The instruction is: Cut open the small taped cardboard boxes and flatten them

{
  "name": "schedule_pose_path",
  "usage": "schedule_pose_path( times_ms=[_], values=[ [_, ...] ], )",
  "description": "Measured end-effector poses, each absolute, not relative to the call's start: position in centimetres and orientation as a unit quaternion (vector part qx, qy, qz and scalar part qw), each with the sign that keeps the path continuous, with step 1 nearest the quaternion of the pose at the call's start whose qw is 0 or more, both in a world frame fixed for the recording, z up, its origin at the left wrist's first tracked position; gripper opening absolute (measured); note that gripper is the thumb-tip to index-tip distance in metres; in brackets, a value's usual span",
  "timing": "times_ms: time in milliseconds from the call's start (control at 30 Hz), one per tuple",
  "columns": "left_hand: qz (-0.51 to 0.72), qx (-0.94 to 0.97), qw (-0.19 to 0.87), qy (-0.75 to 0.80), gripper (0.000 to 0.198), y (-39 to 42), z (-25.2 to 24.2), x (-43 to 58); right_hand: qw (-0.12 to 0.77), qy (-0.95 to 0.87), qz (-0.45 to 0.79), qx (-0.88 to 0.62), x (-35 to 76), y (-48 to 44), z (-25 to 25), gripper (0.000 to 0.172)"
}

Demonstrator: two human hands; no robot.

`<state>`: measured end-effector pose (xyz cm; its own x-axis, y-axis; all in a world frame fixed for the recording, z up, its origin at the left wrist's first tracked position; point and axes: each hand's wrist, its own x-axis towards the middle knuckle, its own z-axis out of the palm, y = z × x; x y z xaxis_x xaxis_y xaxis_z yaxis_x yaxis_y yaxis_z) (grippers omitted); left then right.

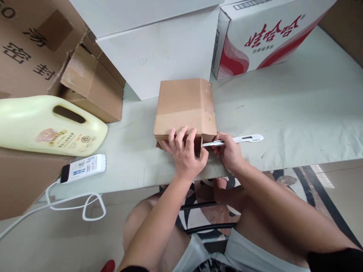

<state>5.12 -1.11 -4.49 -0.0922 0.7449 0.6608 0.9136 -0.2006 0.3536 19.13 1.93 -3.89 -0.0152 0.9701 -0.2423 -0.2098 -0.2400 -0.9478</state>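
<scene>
A small brown cardboard box [184, 107] sits near the front edge of a pale grey-green table [297, 113]. My left hand [185, 153] presses on the box's near side, fingers curled over its front edge. My right hand [228, 151] is closed round a white utility knife [241, 139]. The knife lies level, with its blade end pointing left into the box's right front corner and its handle sticking out to the right. The two hands are only a few centimetres apart.
A large white box [159, 49] stands right behind the small one, and a red-and-white printed carton [263, 34] at back right. Brown cartons [56, 56], a cream jug [48, 126] and a white power strip [83, 168] with cable lie left. My knees are below the table edge.
</scene>
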Motion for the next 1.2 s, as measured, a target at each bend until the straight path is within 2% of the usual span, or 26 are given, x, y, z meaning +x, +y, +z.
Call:
schedule_pose_path(
  times_ms=[1200],
  values=[
    [-0.375,-0.667,0.08,-0.639,0.053,-1.31,-4.44,4.92,0.48,-0.349,0.613,-0.522,18.99,1.99,-3.44,0.022]
  ],
)
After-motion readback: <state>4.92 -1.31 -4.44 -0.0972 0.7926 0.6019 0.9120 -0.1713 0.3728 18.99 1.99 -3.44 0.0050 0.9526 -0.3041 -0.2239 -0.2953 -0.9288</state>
